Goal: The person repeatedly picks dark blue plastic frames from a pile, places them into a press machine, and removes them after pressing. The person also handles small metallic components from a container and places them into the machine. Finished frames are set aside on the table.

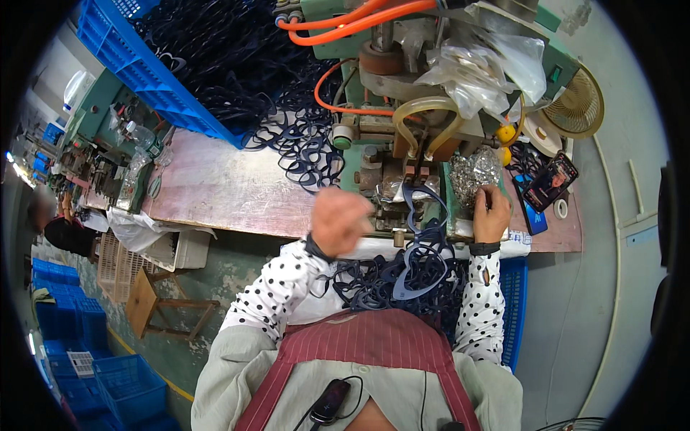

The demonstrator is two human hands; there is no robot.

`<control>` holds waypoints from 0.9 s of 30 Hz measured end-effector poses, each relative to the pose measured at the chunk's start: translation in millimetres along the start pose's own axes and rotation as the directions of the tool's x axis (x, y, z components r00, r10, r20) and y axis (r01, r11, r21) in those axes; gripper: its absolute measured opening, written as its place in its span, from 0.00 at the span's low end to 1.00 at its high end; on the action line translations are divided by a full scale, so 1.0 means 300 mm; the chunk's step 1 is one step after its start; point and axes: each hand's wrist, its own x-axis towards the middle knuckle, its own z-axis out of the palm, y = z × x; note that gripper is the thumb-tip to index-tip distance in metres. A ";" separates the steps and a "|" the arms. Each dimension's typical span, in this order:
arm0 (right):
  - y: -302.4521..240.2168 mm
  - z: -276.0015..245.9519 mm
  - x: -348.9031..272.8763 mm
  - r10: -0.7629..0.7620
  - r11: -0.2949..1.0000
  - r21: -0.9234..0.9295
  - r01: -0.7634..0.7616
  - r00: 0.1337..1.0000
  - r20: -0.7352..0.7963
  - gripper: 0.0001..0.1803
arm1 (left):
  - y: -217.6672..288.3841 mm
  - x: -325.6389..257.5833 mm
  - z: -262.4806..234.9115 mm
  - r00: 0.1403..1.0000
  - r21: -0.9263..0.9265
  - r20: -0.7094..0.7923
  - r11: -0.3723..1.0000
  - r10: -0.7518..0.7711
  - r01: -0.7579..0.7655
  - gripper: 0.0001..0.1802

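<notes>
A blur of motion covers my left hand (pixel 341 221), which is just left of the machine's front, above the table edge; its fingers cannot be made out. My right hand (pixel 492 215) reaches to a heap of small shiny metal pieces (pixel 472 171), thumb and fingers drawn together at its near edge. Whatever lies between those fingertips is hidden. Between my hands, a dark blue goggle-shaped loop (pixel 411 208) hangs from under the press head of the green machine (pixel 352 159). A lighter blue loop (pixel 424 269) rests below it, on a dark pile of similar loops (pixel 366 284) at my lap.
A blue crate (pixel 154 82) full of dark straps stands at the back left, with loops spilling onto the table (pixel 208 183). At right are a phone (pixel 552 181), a tape roll (pixel 560 208) and a fan (pixel 577 103). A wooden stool (pixel 147 305) stands on the floor at left.
</notes>
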 end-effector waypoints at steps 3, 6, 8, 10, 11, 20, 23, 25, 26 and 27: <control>0.001 0.010 -0.006 0.025 1.000 0.008 -0.024 1.000 -0.005 0.03 | -0.147 -0.068 -0.004 0.921 0.302 -0.055 0.873 -0.385 0.383 0.09; 0.018 0.015 -0.014 0.048 0.999 0.008 -0.048 0.999 -0.003 0.04 | -0.221 -0.142 -0.035 0.701 0.625 0.315 0.696 -0.640 0.355 0.10; 0.016 0.015 -0.015 0.121 0.992 0.040 -0.122 0.992 0.025 0.04 | -0.244 -0.195 -0.028 0.580 0.700 0.439 0.666 -0.686 0.258 0.12; 0.019 0.019 -0.015 0.157 0.984 0.081 -0.160 0.987 0.044 0.04 | -0.272 -0.230 -0.017 0.530 0.672 0.464 0.671 -0.710 0.312 0.17; 0.019 0.018 -0.012 0.177 0.978 0.100 -0.181 0.983 0.051 0.04 | -0.284 -0.238 -0.014 0.540 0.643 0.471 0.691 -0.697 0.331 0.18; -0.014 -0.007 0.006 0.205 0.966 0.130 -0.223 0.968 0.142 0.04 | -0.276 -0.054 -0.138 0.675 0.098 0.276 0.719 -0.684 0.688 0.13; -0.118 -0.030 0.039 0.324 0.840 0.372 -0.394 0.915 0.240 0.06 | -0.269 -0.040 -0.128 0.758 -0.044 0.114 0.759 -0.642 0.650 0.04; -0.166 -0.055 0.071 0.149 0.928 0.312 -0.204 0.970 0.192 0.04 | -0.254 -0.036 -0.116 0.641 -0.275 0.091 0.599 -0.762 0.752 0.05; -0.195 -0.071 0.087 0.056 0.955 0.279 -0.104 0.983 0.175 0.03 | -0.240 -0.032 -0.111 0.572 -0.385 0.093 0.500 -0.815 0.776 0.05; -0.236 -0.095 0.103 0.006 0.973 0.227 -0.043 0.986 0.165 0.03 | -0.207 0.003 -0.106 0.577 -0.293 0.072 0.536 -0.814 0.792 0.05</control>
